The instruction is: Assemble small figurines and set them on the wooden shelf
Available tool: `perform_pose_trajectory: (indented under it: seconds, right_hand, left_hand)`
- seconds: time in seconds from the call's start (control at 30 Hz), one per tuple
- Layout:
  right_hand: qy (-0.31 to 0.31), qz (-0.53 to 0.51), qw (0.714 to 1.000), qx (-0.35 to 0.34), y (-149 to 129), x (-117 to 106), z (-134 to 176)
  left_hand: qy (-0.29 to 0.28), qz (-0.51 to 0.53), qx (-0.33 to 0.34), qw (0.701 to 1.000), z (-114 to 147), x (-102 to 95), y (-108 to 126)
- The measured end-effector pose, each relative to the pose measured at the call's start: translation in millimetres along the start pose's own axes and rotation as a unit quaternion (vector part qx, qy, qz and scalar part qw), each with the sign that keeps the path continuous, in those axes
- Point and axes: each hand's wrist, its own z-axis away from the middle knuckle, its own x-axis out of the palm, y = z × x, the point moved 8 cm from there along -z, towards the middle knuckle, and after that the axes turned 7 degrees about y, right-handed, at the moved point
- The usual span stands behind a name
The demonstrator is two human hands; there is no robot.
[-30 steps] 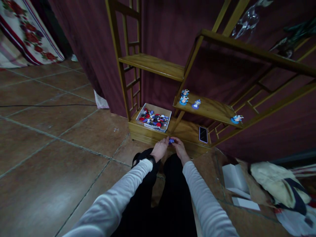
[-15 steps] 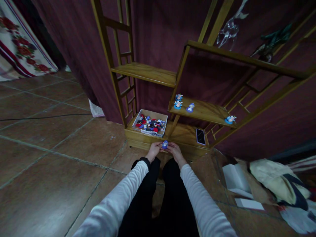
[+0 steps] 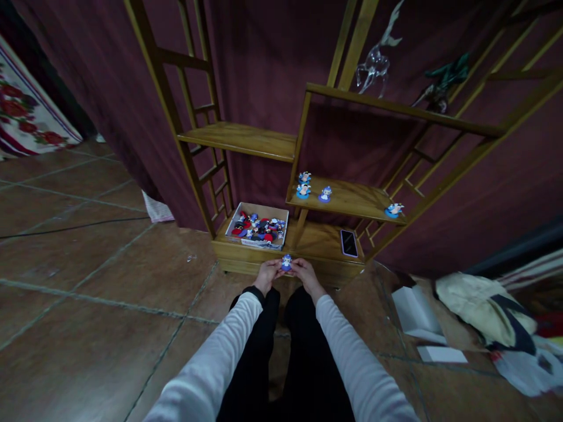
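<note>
A small purple-and-white figurine (image 3: 287,263) on a round purple base is held upright between both hands, in front of the wooden shelf unit. My left hand (image 3: 268,275) pinches its left side and my right hand (image 3: 307,275) its right side. Just beyond, a shallow cardboard box (image 3: 281,243) holds a jumble of small figurines in red, black, purple and white. On the middle shelf (image 3: 352,201) stand two blue-based figurines (image 3: 303,190) one behind the other, a purple-based one (image 3: 325,194) beside them, and another blue-based one (image 3: 393,210) at the right end.
A phone (image 3: 349,242) lies on the bottom shelf at the right. Above stand a clear glass animal (image 3: 373,67) and a dark green ornament (image 3: 446,79). White boxes (image 3: 416,310) and a cream bag (image 3: 472,308) lie on the floor at right. A black cable (image 3: 79,225) crosses the tiles.
My view has shifted, so the shelf unit appears further left and slightly lower. Both hands still hold the same figurine, which now faces more upright toward me.
</note>
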Motion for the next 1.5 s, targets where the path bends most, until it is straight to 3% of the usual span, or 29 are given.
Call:
perform_pose_trajectory:
  seconds: [0.33, 0.6, 0.8, 1.07, 1.5]
  right_hand:
    - [0.001, -0.007, 1.000, 0.000, 0, -2, 0]
    - [-0.017, -0.007, 1.000, -0.004, -3, 0, 5]
    - [-0.007, -0.013, 0.999, -0.028, -8, -4, 5]
    - [-0.039, -0.025, 0.997, -0.055, -20, -2, 10]
    - [-0.048, 0.005, 0.997, -0.063, -22, -1, 12]
  left_hand:
    - [-0.031, 0.000, -0.036, 0.999, 0, 2.8, -7]
    - [-0.017, -0.020, -0.004, 1.000, 2, 2.1, -1]
    - [-0.069, -0.041, 0.033, 0.996, 7, 6.6, 7]
    - [-0.115, -0.014, 0.043, 0.992, 14, 8.5, 12]
    - [-0.099, 0.010, 0.021, 0.995, 12, 6.8, 11]
